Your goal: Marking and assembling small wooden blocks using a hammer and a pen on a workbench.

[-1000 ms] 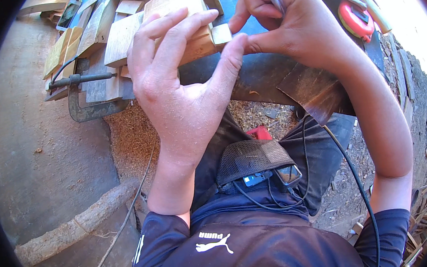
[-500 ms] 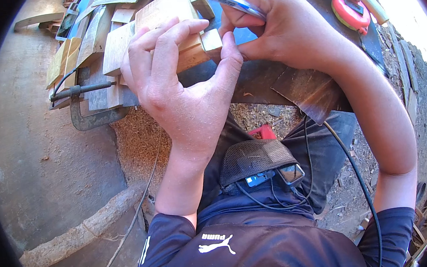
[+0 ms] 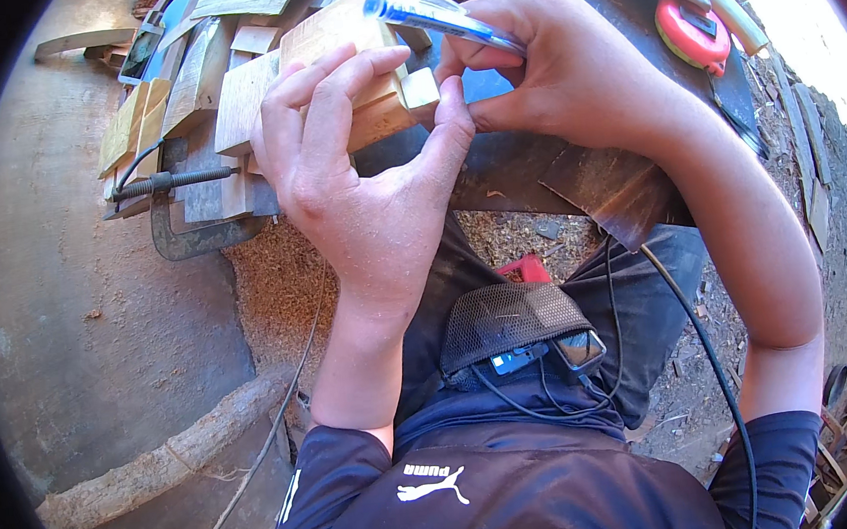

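Observation:
My left hand (image 3: 358, 190) wraps its fingers over a pale wooden block (image 3: 335, 31) at the table's near edge. Its thumb is against a small light end piece (image 3: 420, 89) that sticks out at the block's right side. My right hand (image 3: 567, 69) is closed around a clear pen with a blue end (image 3: 439, 17), slanted so its blue end points up and left. The pen's writing tip is hidden behind my right fingers. Both hands come close together at the block's right end, thumb near thumb.
A metal C-clamp (image 3: 176, 219) grips the table's left edge. Several wood offcuts (image 3: 195, 74) crowd the far left. A red tape measure (image 3: 692, 34) lies at the right. A dark sheet (image 3: 617, 195) hangs at the near edge; a mesh pouch (image 3: 512, 312) and cables rest at my lap.
The pen's blue end has come down slightly and shows more fully. The view has shifted a little; both hands keep nearly the same grip on block and pen.

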### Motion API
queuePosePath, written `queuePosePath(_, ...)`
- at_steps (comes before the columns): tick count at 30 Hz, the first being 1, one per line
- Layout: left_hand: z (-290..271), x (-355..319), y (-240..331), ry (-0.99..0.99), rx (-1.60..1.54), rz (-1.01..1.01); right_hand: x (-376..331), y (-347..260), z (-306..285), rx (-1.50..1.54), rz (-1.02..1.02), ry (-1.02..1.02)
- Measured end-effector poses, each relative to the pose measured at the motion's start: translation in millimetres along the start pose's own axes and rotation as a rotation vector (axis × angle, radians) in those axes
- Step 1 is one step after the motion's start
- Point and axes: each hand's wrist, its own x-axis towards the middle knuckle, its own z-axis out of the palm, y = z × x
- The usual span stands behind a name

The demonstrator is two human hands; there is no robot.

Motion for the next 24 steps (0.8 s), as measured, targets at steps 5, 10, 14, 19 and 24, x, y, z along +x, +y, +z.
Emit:
queuePosePath(5, 0, 1, 0, -0.011, 0.022, -0.001, 3, -6, -17, -0.043, 0.023, -0.087)
queuePosePath(10, 0, 3, 1, -0.007, 0.022, -0.015, 15, 28, -30, 0.677, -0.081, 0.130)
queuePosePath(14, 0, 1, -3, 0.022, -0.016, -0.035, 16, -4, -14, 0.917, 0.009, 0.351)
queuePosePath(19, 0, -1, 5, 0.033, 0.036, -0.049, 1, -12, -25, 0.738, 0.192, 0.123)
queuePosePath(24, 0, -1, 2, 0.032, -0.009, -0.086, 1, -5, -19, 0.646, 0.154, 0.085)
